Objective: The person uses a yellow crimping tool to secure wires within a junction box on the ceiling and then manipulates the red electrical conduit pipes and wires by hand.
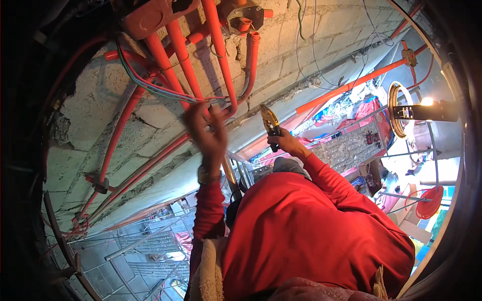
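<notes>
Red sleeves [329, 178] cover both arms of the person, which are raised toward a block wall [286, 52]. Pliers [269, 123] are located right of the picture's centre, clear of the wall's pipes and held in the right hand [286, 143]. Their long axis is steep: the head points upward and slightly left, and the dark handles run down and slightly right into the grip. The right fingers are closed around the handles; whether the jaws are parted is too small to tell.

The left hand [212, 133] is raised left of the pliers, well apart from them, with the fingers bent and directed upward. Motion blur covers this hand; whether it grips anything cannot be told. A watch [209, 175] is worn on the left wrist. Several thin wires [150, 86], red, green and pale, leave the upper left pipework and sag rightward, passing just beside the left fingertips; contact cannot be confirmed.

Orange pipes [184, 57] descend from a box [158, 17] at the top, above the left hand. A second box [246, 17], made of metal, is positioned to its right. At the right edge, a lit lamp [427, 102] stands near a round ring [394, 110]. A coil of red cable [430, 202] hangs below the lamp.
</notes>
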The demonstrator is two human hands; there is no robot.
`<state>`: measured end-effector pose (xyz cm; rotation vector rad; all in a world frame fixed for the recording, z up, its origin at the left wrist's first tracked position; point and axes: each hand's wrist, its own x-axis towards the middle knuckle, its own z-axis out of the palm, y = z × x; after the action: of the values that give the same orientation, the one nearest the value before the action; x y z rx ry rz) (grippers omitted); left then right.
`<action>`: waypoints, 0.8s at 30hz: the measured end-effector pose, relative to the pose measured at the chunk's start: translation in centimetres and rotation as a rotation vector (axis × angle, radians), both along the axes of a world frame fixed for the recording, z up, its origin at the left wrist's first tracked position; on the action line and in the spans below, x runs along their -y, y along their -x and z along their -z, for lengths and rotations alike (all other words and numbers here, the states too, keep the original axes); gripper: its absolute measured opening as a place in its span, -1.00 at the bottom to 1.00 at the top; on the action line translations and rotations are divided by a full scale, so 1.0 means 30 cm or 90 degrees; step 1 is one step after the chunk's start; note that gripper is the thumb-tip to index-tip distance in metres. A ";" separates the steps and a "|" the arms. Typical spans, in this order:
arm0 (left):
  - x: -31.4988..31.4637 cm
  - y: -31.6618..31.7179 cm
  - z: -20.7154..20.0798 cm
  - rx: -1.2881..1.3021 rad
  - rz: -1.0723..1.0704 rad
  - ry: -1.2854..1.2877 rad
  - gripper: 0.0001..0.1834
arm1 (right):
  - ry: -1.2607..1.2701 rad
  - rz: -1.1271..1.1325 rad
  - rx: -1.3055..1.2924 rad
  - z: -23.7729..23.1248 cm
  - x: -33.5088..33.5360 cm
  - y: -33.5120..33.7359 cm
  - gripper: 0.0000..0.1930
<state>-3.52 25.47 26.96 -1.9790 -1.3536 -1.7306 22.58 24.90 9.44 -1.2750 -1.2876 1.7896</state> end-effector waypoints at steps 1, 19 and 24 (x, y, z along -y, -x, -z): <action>-0.020 -0.076 -0.021 0.013 0.046 0.037 -0.57 | 0.034 0.035 -0.002 0.008 0.012 -0.011 -0.84; -0.726 -0.438 -0.416 -0.417 -0.165 0.109 -0.88 | 0.190 0.212 0.032 0.206 0.248 -0.244 -0.76; -0.501 -0.589 0.158 -0.604 0.128 0.146 -0.85 | 0.252 0.239 0.055 0.206 0.274 -0.230 -0.76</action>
<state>14.17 40.51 22.23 -2.5868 -1.0245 -0.4788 29.49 16.68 3.25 -1.6945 -0.6858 1.7754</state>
